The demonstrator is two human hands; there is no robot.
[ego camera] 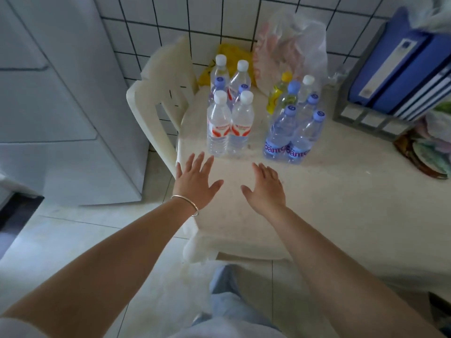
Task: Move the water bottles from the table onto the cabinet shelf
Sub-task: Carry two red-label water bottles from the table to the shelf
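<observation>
step: reach for first pair | left hand (195,178) + right hand (266,185): fingers spread, holding nothing, over counter (341,203) front edge | water bottles (229,123): upright, counter's back-left corner | advice: grip the nearest two white-capped by mid-body, lift straight up, avoid toppling neighbours

Two clear bottles (229,128) with white caps are showing red-and-white labels. The front pair (291,140) is wearing blue caps and blue labels. One bottle (277,93) is showing yellow. The binder (400,59) is showing blue, the table (341,191) cream, the wall (195,20) white tiles with dark grout.
</observation>
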